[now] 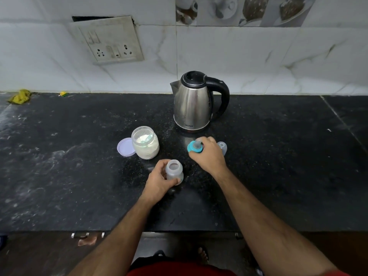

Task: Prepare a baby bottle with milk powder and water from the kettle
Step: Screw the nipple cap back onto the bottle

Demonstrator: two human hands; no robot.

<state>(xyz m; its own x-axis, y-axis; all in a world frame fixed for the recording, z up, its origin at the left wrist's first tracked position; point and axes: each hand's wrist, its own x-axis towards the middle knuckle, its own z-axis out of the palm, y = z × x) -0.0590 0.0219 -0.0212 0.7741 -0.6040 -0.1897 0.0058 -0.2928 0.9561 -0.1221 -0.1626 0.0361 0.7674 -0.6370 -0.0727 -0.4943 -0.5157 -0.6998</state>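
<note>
Left hand (159,181) gripping open bottle (174,171); right hand (208,154) grasping teal teat ring (194,147). Powder jar (145,145) uncapped, kettle (196,102) standing apart. Contents unclear; capping apparently remaining.

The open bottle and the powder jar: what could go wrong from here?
The bottle stands open, held only by the left hand; a knock might tip it. The powder jar is uncovered, its lid beside it, so dirt could fall in. The right hand grips the teal nipple ring, possibly soiling it.

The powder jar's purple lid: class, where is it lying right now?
In the head view, the purple lid lies flat on the black counter, touching the left side of the open powder jar, left of the kettle.
</note>
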